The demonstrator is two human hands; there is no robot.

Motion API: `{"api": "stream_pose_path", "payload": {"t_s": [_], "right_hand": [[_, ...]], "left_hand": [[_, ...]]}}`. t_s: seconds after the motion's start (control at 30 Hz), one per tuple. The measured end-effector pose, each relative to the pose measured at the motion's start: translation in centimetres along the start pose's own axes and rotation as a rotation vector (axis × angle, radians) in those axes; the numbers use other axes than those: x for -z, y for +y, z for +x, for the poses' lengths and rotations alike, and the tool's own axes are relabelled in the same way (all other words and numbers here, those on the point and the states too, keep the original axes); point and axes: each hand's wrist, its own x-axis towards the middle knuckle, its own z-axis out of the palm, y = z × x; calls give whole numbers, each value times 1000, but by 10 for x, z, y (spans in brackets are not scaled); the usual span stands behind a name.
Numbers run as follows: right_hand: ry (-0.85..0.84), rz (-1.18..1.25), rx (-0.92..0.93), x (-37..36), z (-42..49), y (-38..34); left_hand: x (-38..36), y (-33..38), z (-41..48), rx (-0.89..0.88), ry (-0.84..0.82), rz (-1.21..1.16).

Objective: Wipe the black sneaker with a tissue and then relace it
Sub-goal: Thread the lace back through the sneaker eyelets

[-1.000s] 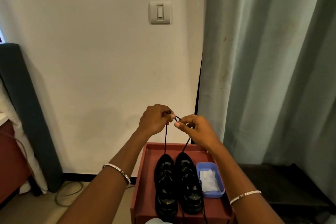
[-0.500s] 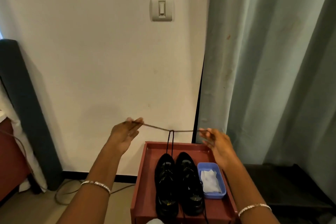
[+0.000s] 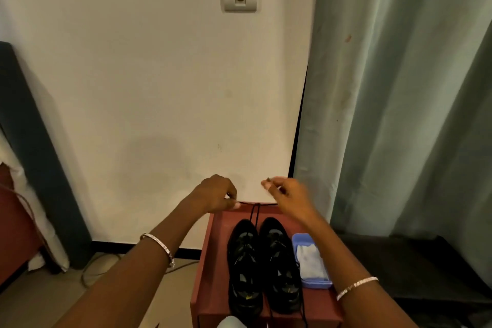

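Two strands of thin black lace point(image 3: 254, 212) rise from the far end of the black low-cut sneaker point(image 3: 243, 261), which lies on the left of a pair. Its twin sneaker point(image 3: 279, 261) touches alongside it on a red-brown rimmed stand point(image 3: 213, 261). Above the stand's far rim the lace turns sideways and runs taut between both hands. The left hand point(image 3: 217, 196) has its fingers curled, with thumb and forefinger pinching the cord. The right hand point(image 3: 288, 194) is blurred, but its curled fingers appear to nip the other end, and a small dark tip shows above them. Such a cord is light, limp and apt to slip, so the best hold is probably close to its stiff tip. The sneaker looks light with a soft upper, so uneven pulling would likely drag it. A crumpled white tissue point(image 3: 310, 261) lies in a shallow blue plastic tray point(image 3: 318, 283) just beside the pair.
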Motion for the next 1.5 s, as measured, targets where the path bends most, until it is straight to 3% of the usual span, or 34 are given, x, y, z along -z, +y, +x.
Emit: {"api": "stream_pose_path", "payload": {"t_s": [0.07, 0.1, 0.2, 0.33, 0.4, 0.53, 0.63, 0.7, 0.77, 0.83, 0.9, 0.97, 1.07, 1.13, 1.3, 1.5], "right_hand": [[-172, -387, 78, -5, -10, 32], [-188, -447, 53, -4, -18, 53], [-52, -305, -197, 13, -55, 125], [175, -236, -664, 20, -113, 189], [288, -166, -819, 17, -131, 204], [307, -60, -821, 7, -131, 203], [324, 14, -691, -5, -119, 183], [256, -6, -674, -14, -109, 176], [97, -250, -680, -25, -103, 173], [-4, -539, -655, -37, -99, 162], [20, -655, -579, -53, -95, 152], [44, -591, -500, -74, -89, 148], [-10, -354, -408, -109, -79, 147], [-46, -283, -369, -128, -73, 148], [-147, -435, -416, -156, -60, 162], [-20, -383, -463, -163, -62, 172]], "left_hand": [[-8, -14, -7, 24, -1, -178], [-15, -23, -13, 67, 25, -319], [-55, -67, -32, 358, 134, -680], [-127, -129, -67, 1066, 402, -1217], [-158, -153, -87, 1212, 452, -1310], [-175, -156, -87, 1132, 445, -1412], [-168, -136, -64, 1011, 361, -1250], [-170, -123, -48, 907, 204, -849], [-174, -100, -38, 867, 63, -215], [-176, -69, -26, 744, 183, 27], [-184, -47, -10, 556, 248, -39], [-197, -33, 3, 477, 147, -177], [-219, -17, 10, 508, 11, -339], [-232, -11, 13, 528, 30, -391], [-256, -11, 19, 555, 126, -392], [-268, -13, 17, 576, 205, -386]]}}
